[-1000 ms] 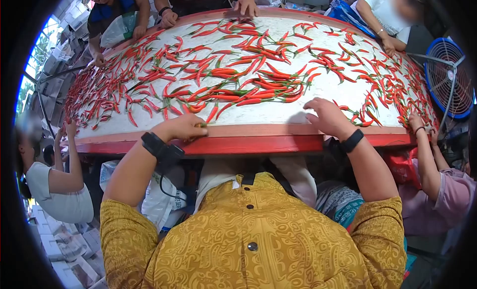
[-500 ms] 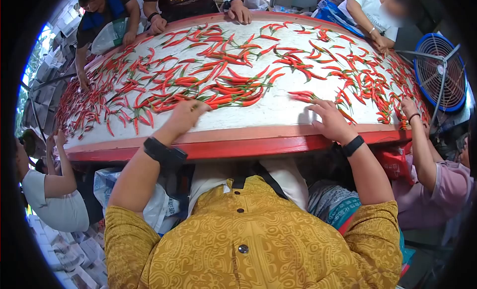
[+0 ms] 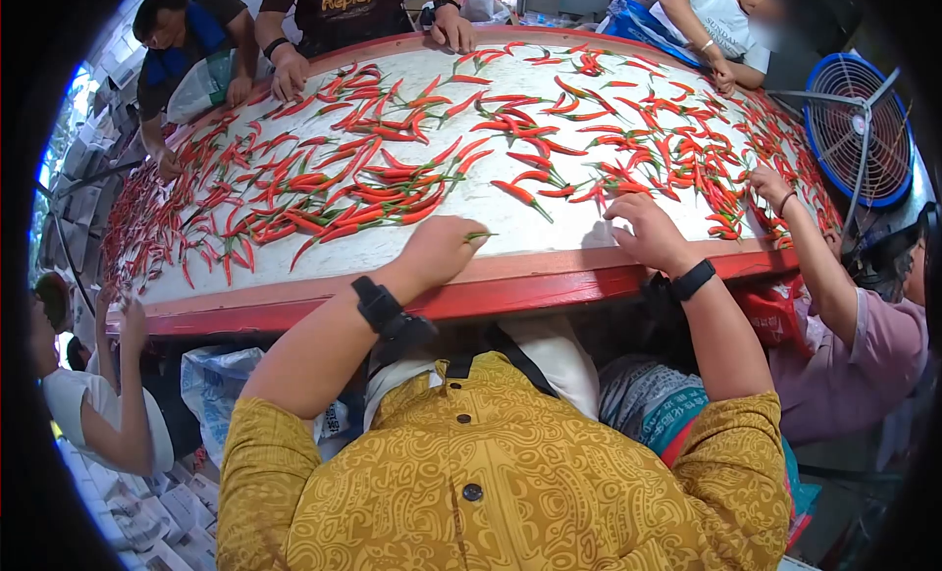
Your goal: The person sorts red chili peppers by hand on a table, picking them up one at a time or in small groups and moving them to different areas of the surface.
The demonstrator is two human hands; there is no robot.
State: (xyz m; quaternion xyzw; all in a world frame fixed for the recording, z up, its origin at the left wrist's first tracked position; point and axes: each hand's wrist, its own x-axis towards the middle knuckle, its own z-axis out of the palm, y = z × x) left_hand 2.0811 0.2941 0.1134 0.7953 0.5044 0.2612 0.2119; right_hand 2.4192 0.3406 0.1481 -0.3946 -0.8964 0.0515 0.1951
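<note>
My left hand (image 3: 444, 251) is closed above the near rim of the table, with a thin green piece like a chili stem (image 3: 481, 235) poking out from its fingertips. My right hand (image 3: 652, 234) hovers at the near edge of a group of red chili peppers (image 3: 633, 169), thumb and forefinger apart and nothing visible between them. Just beyond its fingertips lie a few chilies (image 3: 592, 193). A single red chili with a green stem (image 3: 522, 198) lies between my hands. Left of it, a dense row of red chilies (image 3: 378, 206) points mostly sideways.
The white tabletop (image 3: 535, 239) has a raised red rim (image 3: 510, 298). Across it, a person in a dark shirt (image 3: 348, 12) rests both hands near the edge. At right, a co-worker's hand (image 3: 772, 185) reaches in near a blue fan (image 3: 859, 125). Bags (image 3: 211, 375) stand below the table.
My left hand has moved right and toward me, away from the chili row. My right hand stays near the same spot. The view has shifted, and chilies now lie between my hands.
</note>
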